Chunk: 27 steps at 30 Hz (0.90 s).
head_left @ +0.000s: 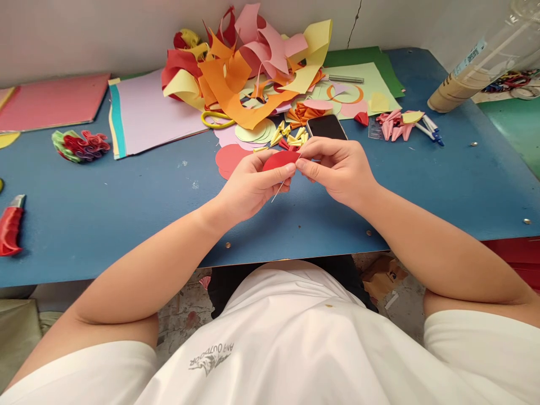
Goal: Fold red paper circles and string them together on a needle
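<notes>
A red paper disc [279, 160] is held above the blue table, between both hands. My left hand [252, 184] is closed on its left side, thumb on top. The fingertips of my right hand [341, 169] pinch the disc's right edge. A thin pale wire-like piece [277, 192] sticks out below my left thumb; its other end is hidden. Just beyond the hands lie small yellow folded paper cones [278, 135] and a few red ones. More red paper discs [231, 160] lie beside my left hand, and a phone [327, 128] lies behind my right hand.
Cut paper scraps [236, 84] pile up against the wall. Yellow-handled scissors [217, 120] lie before them. Purple paper sheets [162, 112] and a ruffled paper flower [80, 146] are at left, with a red utility knife [12, 226]. Pink cones [394, 125], pens [429, 130] and a plastic cup [472, 73] stand right.
</notes>
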Available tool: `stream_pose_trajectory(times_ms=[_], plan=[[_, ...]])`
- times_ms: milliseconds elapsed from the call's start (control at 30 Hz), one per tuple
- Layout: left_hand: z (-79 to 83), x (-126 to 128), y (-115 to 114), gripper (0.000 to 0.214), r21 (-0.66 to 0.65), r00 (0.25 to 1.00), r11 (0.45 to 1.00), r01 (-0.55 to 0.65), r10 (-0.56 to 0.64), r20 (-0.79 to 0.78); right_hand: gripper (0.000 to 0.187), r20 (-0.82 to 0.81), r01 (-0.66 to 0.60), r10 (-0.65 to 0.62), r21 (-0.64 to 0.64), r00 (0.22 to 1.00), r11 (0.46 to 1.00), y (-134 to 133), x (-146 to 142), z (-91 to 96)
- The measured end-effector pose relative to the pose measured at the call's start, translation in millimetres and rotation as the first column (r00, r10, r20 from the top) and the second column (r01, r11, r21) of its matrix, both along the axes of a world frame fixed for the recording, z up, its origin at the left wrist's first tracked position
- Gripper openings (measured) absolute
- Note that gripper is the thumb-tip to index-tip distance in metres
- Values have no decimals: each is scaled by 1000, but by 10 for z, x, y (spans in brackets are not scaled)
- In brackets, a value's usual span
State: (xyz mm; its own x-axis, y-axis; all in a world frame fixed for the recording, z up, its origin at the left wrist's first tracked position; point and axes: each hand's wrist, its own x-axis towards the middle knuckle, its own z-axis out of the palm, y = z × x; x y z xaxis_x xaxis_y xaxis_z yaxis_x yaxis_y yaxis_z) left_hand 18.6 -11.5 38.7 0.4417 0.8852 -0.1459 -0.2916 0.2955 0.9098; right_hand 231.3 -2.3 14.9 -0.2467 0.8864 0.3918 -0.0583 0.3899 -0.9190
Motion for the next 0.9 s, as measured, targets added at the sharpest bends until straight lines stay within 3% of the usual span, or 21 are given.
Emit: stream_pose_trajectory(times_ms=[200,467,700,900], plan=[[-6,-12,9,46,73,998,997,15,-11,-54,31,44,21,-19,-43,999,999,-13,28,38],[-55,1,1,19,316,968,944,-97,163,-189,21,24,102,-102,-11,995,995,-36,-8,-37],[-22,-9,5,26,244,982,968,-58,99,-158,41,66,104,-107,47,992,994,-17,7,-63],[-34,-11,21,28,223,991,974,-26,55,-125,34,48,95,-98,65,994,993,-26,-5,-83]])
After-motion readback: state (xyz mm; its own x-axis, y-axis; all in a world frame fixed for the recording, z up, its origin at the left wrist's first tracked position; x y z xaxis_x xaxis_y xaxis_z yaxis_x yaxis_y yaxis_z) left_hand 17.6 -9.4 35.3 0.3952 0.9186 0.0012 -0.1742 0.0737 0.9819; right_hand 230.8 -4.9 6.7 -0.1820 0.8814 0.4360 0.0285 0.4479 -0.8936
